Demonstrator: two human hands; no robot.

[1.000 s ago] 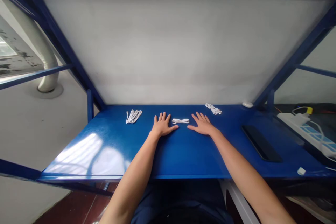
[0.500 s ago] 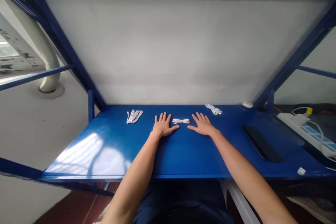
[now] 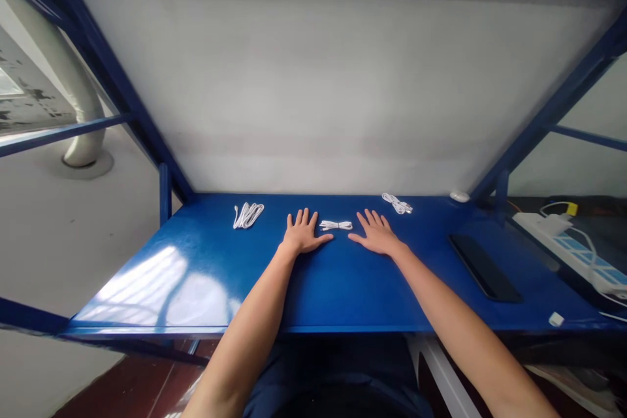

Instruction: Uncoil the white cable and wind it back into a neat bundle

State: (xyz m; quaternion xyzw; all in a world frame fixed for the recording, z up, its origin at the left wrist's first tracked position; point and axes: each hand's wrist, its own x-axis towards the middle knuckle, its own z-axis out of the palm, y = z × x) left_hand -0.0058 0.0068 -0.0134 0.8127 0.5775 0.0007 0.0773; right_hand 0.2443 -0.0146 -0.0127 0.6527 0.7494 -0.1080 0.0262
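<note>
My left hand (image 3: 302, 234) lies flat on the blue table (image 3: 333, 294), fingers spread, holding nothing. To its right, my right hand (image 3: 376, 234) also rests flat with its fingers apart. Between the two hands is a white cable bundle (image 3: 336, 225), tied at its middle, touched by neither. A looser coiled white cable (image 3: 248, 215) sits to the left of my left hand. Just beyond my right hand's fingertips, toward the back edge, lies another white cable bundle (image 3: 396, 203).
On the right side lie a black phone-like slab (image 3: 484, 268), a small white adapter (image 3: 556, 319) and a white power strip (image 3: 573, 251) with cords. A white mouse-like object (image 3: 459, 196) sits at the back edge. Blue frame posts (image 3: 165, 196) flank the table.
The whole view has shifted slightly, with things appearing a little further left. Both hands and the cables keep their places on the table.
</note>
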